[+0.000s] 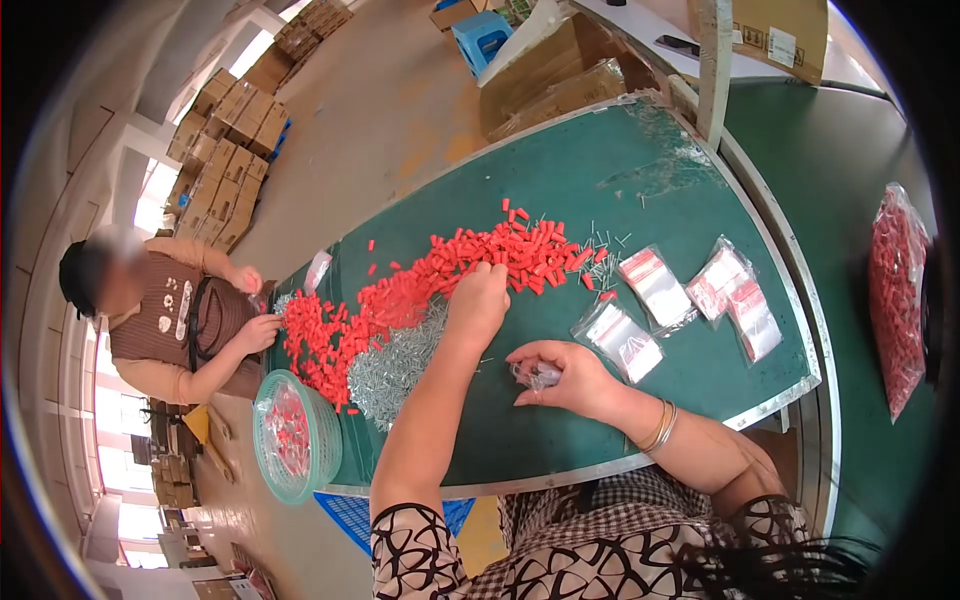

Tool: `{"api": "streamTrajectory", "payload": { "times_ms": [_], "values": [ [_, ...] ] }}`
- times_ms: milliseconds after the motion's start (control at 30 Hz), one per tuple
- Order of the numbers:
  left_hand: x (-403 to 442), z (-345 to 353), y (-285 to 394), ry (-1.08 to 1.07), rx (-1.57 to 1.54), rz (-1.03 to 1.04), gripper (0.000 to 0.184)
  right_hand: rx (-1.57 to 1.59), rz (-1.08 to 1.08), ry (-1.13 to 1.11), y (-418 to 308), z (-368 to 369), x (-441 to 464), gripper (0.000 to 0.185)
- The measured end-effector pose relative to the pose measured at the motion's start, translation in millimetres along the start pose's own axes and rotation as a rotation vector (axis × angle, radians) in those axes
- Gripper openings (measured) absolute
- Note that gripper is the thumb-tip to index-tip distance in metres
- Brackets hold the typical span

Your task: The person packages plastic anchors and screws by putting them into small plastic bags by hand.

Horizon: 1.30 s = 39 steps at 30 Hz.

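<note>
My left hand (480, 297) is at the near edge of a long pile of red plastic plugs (455, 258), its fingertips bent down among them; what they hold, if anything, is hidden. Beside my left forearm lies a heap of silver screws (385, 375). My right hand (565, 378), with bangles at the wrist, is closed around a small clear plastic bag (540, 374) above the green table (480, 440). Right of the pile lie stacks of clear bags with red-and-white print, one of them (655, 288) near a few loose screws.
A co-worker (180, 310) handles pieces at the table's far left end. A green basket (325, 440) holding filled bags stands at the left edge. On the right surface lies a large bag of red plugs (897, 300). A metal post (714, 75) rises at the back right.
</note>
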<state>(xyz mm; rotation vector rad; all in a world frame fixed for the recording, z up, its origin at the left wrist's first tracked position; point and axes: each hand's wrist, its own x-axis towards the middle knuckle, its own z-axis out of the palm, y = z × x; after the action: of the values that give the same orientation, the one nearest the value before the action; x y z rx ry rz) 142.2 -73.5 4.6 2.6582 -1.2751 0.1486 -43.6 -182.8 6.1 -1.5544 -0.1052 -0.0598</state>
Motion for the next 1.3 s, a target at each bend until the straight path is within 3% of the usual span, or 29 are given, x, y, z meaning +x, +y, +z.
{"api": "streamTrajectory", "payload": {
  "times_ms": [67, 167, 267, 367, 500, 700, 1000, 1133, 1300],
  "values": [
    [-8.3, 11.6, -10.9, 0.13, -0.077, 0.026, 0.021, -0.018, -0.002, 0.013, -1.6, -1.1, 0.5, 0.051],
    [-29.8, -8.1, 0.9, 0.114, -0.343, -0.158, 0.021, -0.026, -0.001, 0.028, -2.7, -1.6, -0.6, 0.051],
    [-62.0, -41.6, 21.7, 0.117, -1.087, -0.54, 0.018, -0.008, 0.011, 0.035, -1.0, -2.3, -0.1, 0.051],
    [-99.1, -72.7, 48.1, 0.056, -1.152, -0.454, 0.018, 0.024, 0.032, 0.028, -0.2, -1.2, 0.2, 0.05],
    [-114.8, -85.3, 73.0, 0.082, -0.82, -0.162, 0.024, 0.061, 0.061, 0.013, 0.4, 2.5, 0.4, 0.049],
    [-117.8, -85.2, 75.9, 0.037, -0.811, -0.2, 0.025, 0.057, 0.075, 0.026, -2.0, 0.5, 0.0, 0.048],
    [-118.0, -73.0, 84.3, 0.308, -0.81, -0.074, 0.015, 0.128, 0.078, -0.021, 4.4, 3.4, 1.0, 0.048],
    [-118.4, -59.9, 83.0, 0.327, -0.771, -0.038, 0.014, 0.176, 0.221, -0.057, -13.2, -0.9, -0.2, 0.047],
    [-118.4, -53.5, 74.4, 0.362, -0.706, 0.032, 0.017, 0.218, 0.227, -0.09, -6.0, 0.6, 0.3, 0.043]
  ]
}}
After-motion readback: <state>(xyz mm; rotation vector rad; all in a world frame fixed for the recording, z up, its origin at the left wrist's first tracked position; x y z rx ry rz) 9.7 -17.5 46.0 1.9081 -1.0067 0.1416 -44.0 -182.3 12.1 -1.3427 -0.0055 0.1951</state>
